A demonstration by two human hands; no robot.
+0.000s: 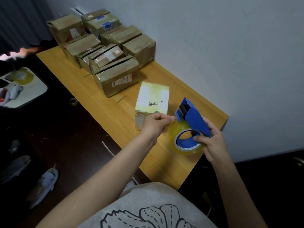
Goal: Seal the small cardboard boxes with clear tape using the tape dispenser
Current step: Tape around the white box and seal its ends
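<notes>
- Head view: the right hand (212,142) is wrapped round the blue plastic tape dispenser (192,117), held over the near end of the light wooden table (115,109).
- The left hand (156,124) has its fingers pinched at the dispenser's mouth, probably on the loose end of the roll of clear yellowish tape (182,145). The film's too clear to be sure.
- The small pale tape-wrapped cardboard box (152,102) sits on the table just behind the left hand, in front of the pile of brown cardboard boxes (107,51).
- Tip: pull the end out straight and taut, then land it on the seam.
</notes>
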